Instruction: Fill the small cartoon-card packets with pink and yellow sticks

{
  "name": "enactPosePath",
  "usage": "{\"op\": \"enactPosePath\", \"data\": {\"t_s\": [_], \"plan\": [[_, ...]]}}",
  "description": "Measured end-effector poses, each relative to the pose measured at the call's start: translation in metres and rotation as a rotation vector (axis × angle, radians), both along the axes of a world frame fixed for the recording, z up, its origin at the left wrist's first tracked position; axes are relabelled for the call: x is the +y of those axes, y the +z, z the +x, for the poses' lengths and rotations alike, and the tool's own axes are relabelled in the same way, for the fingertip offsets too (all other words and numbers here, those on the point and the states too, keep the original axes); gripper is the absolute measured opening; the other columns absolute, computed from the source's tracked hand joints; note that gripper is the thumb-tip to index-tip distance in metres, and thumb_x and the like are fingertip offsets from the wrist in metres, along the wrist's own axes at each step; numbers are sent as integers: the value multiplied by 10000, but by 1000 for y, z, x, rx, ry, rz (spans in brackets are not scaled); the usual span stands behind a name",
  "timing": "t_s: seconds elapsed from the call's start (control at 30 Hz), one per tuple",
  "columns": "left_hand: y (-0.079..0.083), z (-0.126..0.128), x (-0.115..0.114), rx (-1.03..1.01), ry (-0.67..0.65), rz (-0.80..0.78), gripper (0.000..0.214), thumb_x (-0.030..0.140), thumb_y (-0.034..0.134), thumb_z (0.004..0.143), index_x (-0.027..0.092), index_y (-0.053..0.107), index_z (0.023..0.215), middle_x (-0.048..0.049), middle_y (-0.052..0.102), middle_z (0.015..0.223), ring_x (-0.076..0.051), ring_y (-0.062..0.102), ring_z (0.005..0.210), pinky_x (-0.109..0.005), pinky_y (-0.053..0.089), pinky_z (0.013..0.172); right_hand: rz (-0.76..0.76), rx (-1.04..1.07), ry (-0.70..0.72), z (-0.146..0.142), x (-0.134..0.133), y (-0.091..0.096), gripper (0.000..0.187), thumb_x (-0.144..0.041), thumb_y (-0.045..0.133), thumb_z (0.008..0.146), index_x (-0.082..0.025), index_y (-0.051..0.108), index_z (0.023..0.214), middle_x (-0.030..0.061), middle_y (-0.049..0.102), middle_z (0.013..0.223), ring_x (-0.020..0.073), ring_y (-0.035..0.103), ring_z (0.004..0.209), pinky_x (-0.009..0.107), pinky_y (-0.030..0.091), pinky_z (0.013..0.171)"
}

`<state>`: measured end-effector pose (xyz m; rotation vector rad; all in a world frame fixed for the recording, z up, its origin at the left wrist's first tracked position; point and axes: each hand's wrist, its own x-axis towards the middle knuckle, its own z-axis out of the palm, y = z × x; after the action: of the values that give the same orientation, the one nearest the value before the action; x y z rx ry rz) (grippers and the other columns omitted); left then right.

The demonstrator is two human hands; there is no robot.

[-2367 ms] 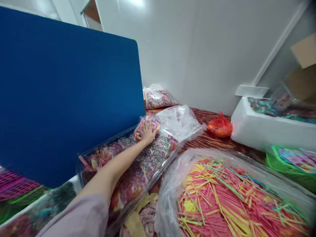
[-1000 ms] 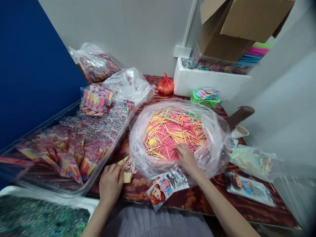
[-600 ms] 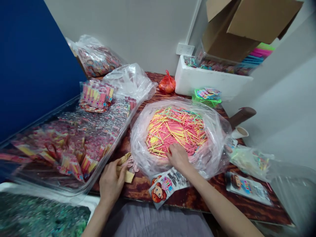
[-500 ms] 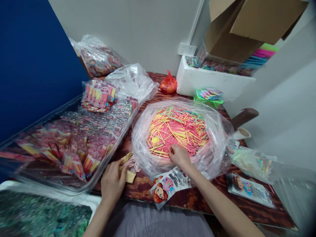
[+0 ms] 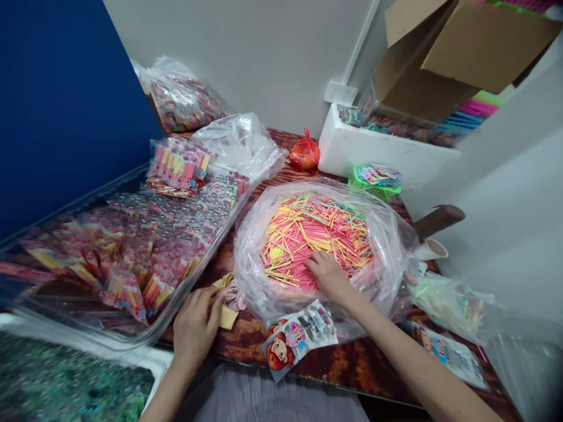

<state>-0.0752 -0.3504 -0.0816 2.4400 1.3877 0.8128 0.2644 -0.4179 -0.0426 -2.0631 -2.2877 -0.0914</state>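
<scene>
My right hand [image 5: 329, 275] reaches over the pile of thin pink, yellow and green sticks [image 5: 316, 228], its fingers stretched out and touching the pink ones near the front. The sticks fill a clear plastic bag [image 5: 250, 264] with its mouth folded wide. Resting on the table's front edge, my left hand [image 5: 196, 322] lies palm down with the thumb apart, beside a crumpled yellow and pink cloth [image 5: 229, 305]. Between my hands, flat printed "Stick" pouches [image 5: 299, 337] lie in front of the bag.
At left a clear plastic tray [image 5: 176, 313] bears many small filled packets. Behind stand a white foam box [image 5: 382, 146], a cardboard box [image 5: 475, 47], a green basket [image 5: 373, 189] and a red bag [image 5: 304, 153]. A cardboard tube [image 5: 433, 249] and more pouches [image 5: 453, 354] are at right.
My right hand has shifted slightly right, and its fingers have gone from pinched to stretched out over the sticks. My left hand stays by the cloth. The view has moved a little.
</scene>
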Motion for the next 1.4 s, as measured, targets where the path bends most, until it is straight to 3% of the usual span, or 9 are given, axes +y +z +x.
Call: {"op": "enactPosePath", "data": {"t_s": [0.27,0.6,0.77,0.9,1.0,1.07,1.17,1.27,1.4], "plan": [[-1,0,1,-9,11,6,230,390,482,941,201,600,998,-64,664,960,-235,603,895,-347,456,802,24,-118,109,2,1,-9,143,-169,500,926,-176,632,981,109,599,972,262,459,927,373,362,806],[2,1,1,-19,12,-7,249,405,466,943,202,599,1003,-64,669,962,-233,613,897,-348,461,806,46,-83,66,8,8,-17,173,-148,436,934,-159,608,933,112,616,908,260,479,882,369,361,813],[0,0,0,-9,10,-4,233,386,461,944,205,596,999,-69,665,972,-239,610,906,-352,462,811,75,237,-41,9,9,-16,219,-126,378,920,-169,591,891,103,637,861,232,539,820,347,393,784],[0,0,0,14,9,17,222,379,456,947,209,590,996,-67,666,970,-239,605,898,-355,461,810,82,920,-313,13,10,7,176,-251,434,898,-189,572,808,30,632,729,188,588,715,312,432,721],[0,1,0,34,11,46,218,377,461,943,208,591,989,-68,667,961,-243,604,892,-356,462,808,54,1459,-406,14,-4,24,185,-363,599,800,-183,604,843,-4,644,679,178,617,676,317,458,729],[-1,2,0,45,11,59,218,374,465,938,205,595,983,-70,667,958,-245,604,889,-354,463,808,98,1658,-434,10,-21,26,241,-394,668,755,-185,615,862,-2,659,698,177,627,684,323,461,753],[-3,1,1,52,15,44,252,394,461,936,196,592,1022,-79,666,986,-250,605,907,-356,466,820,246,1656,-481,-3,-53,11,216,-394,660,787,-198,625,873,5,672,788,179,625,794,313,443,820],[1,0,4,105,2,-8,396,473,424,933,179,552,1166,-99,656,1044,-270,606,949,-379,477,837,239,1485,-547,-19,-78,-14,201,-387,608,835,-189,640,823,9,651,795,186,598,802,296,439,776],[30,10,2,181,23,9,560,567,370,913,146,523,1250,-164,594,1188,-327,574,1065,-466,473,904,247,1378,-560,-26,-91,-27,219,-362,534,884,-186,644,815,16,644,785,192,592,789,297,441,764]]}}
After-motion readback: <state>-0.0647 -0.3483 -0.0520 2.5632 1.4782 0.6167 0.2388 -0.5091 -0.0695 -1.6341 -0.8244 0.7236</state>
